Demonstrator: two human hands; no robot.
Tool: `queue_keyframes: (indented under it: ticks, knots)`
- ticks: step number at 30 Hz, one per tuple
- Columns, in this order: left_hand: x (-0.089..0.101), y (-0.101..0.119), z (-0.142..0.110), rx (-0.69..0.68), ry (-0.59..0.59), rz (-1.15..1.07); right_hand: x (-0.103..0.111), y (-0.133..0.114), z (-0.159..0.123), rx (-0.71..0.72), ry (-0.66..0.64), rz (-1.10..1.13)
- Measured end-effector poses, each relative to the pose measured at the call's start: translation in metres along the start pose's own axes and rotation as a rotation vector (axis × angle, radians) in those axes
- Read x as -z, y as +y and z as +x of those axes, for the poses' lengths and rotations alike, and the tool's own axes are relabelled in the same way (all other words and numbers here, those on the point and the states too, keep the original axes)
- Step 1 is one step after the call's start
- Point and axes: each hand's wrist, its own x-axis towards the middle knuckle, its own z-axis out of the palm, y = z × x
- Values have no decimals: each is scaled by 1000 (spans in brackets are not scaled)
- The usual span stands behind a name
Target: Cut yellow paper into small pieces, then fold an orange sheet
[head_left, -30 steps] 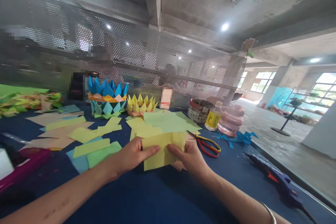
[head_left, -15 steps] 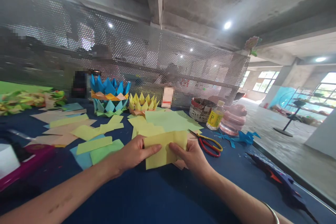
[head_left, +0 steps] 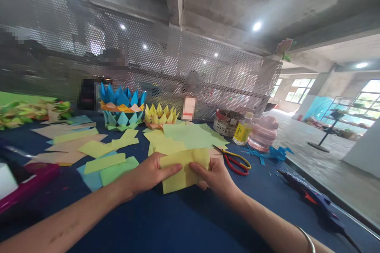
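Barely anything has shifted since the earlier frame; left hand (head_left: 154, 173) and right hand (head_left: 219, 176) both pinch the yellow rectangular paper sheet (head_left: 179, 180), which uneven pulling could crease or tear.

the blue worktop (head_left: 154, 225) is strewn with paper sheets (head_left: 192, 136), blue scraps (head_left: 277, 153), scissors (head_left: 225, 154), a glue gun (head_left: 319, 201), a bottle (head_left: 241, 132) and a basket (head_left: 225, 126).

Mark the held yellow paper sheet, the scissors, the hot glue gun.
Yellow paper sheet (head_left: 185, 161): head view, near its center.
Scissors (head_left: 225, 153): head view, where the handles meet.
Hot glue gun (head_left: 324, 206): head view, middle of its body.
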Motion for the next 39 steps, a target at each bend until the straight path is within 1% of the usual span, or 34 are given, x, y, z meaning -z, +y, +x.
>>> queue_keyframes:
  ticks: [8,12,15,18,22,25,28,30,32,34,36,39]
  knots:
    - [0,0,1,-17,-12,10,0,0,-1,5,0,-19]
    - [-1,-2,2,-16,29,42,1,3,0,22,11,-76]
    - [-1,-2,3,37,78,28,6,2,4,90,16,-218]
    - [2,-1,3,76,116,27,18,-4,9,144,71,-372]
    - [7,0,3,94,163,36,44,-23,15,188,178,-625]
    - [8,0,2,99,179,25,68,-40,16,194,283,-925]
    - [8,0,3,98,199,0,88,-49,12,126,322,-1243]
    - [9,-2,4,100,215,-26,97,-49,10,44,297,-1399]
    - [10,-3,4,103,222,-47,102,-44,9,-40,251,-1494]
    - [11,-3,5,110,213,-55,106,-38,10,-104,218,-1536]
    - [11,-2,4,114,214,-59,111,-34,12,-135,206,-1536]
    - [10,0,2,104,247,-62,116,-31,17,-110,226,-1473]
